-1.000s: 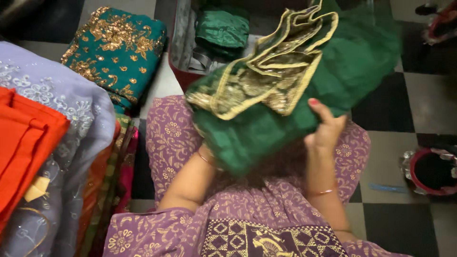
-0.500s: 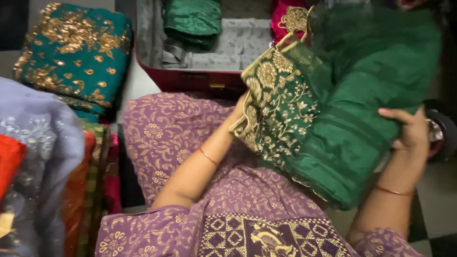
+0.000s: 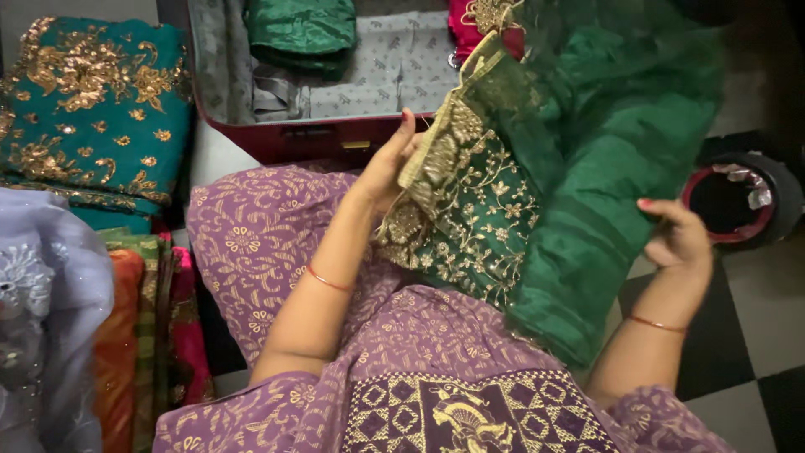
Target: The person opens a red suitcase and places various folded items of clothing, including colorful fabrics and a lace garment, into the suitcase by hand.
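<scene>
- the person sits on the checkered floor and holds a folded green garment with gold embroidery over the lap, just near of the open red suitcase.
- the left hand grasps the embroidered border of the garment at its left edge; the fingers are closed around the gold trim, thumb up.
- the right hand supports the plain green side from the right and below; its fingers are curled loosely on the cloth, more cradling than clenching.
- compared with one second ago, the garment has turned: then the gold border was on top and the bundle was lifted in front of the suitcase, now the embroidered face looks to the left and the bundle hangs lower and more to the right.
- the left hand has come out from under the cloth and moved up to the border, so the folding looks as being arranged, in my judgement.
- inside the suitcase lies another green folded cloth at the far left, and a pink piece with gold at the far right.
- to the left are a teal embroidered fabric and a stack of coloured fabrics; a round red-rimmed box stands at the right.
</scene>
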